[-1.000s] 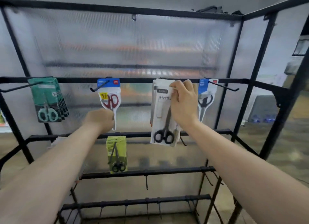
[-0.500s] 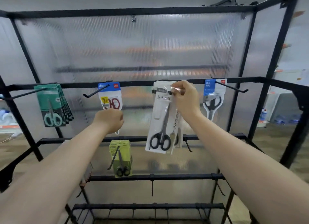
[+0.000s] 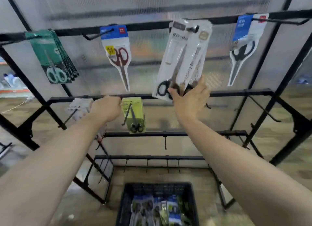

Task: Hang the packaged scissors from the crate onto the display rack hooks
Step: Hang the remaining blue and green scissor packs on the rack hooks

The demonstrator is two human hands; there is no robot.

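The right hand point(image 3: 189, 100) is pinching the lower end of the white packs point(image 3: 184, 56), thumb in front, fingers point(image 3: 201, 83) behind. The packs are hanging from a hook point(image 3: 192, 29) well above the fingers. The left hand point(image 3: 106, 108) is curling by the rail point(image 3: 146, 96), fingers hidden, so its hold cannot be told. A yellow pack point(image 3: 134, 114) is hanging just right of it, red scissors point(image 3: 120, 60) above. Below both hands the crate point(image 3: 157, 185) is showing more packs, partly cut off.
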